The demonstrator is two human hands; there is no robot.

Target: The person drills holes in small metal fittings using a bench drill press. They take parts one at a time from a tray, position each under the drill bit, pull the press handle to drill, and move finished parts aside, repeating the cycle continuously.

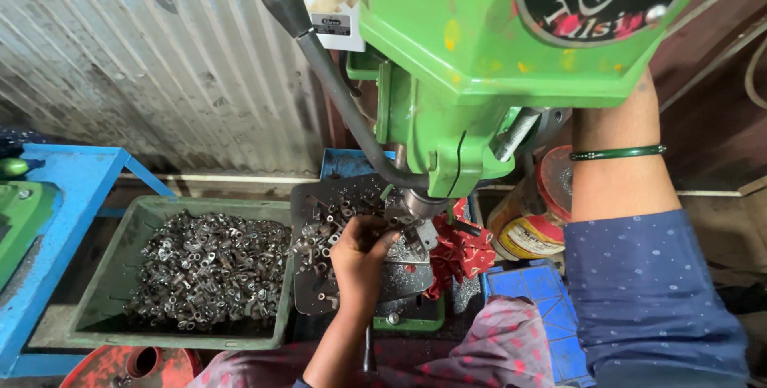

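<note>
Head view: small metal part (393,238), orientation and long axis too small to tell, pinched by left hand (361,254) on the drill table (307,292) under the green drill press (479,60), fingers risk the spindle; right hand hidden behind it, grip unclear; parts tray (96,308) sits left.

I see a green crate (102,292) of loose metal parts (209,270) on my left, beside a blue frame (76,196). Corrugated metal wall (160,68) behind it. Red cloth (459,254) and a round tin (531,220) sit right of the work plate.
</note>
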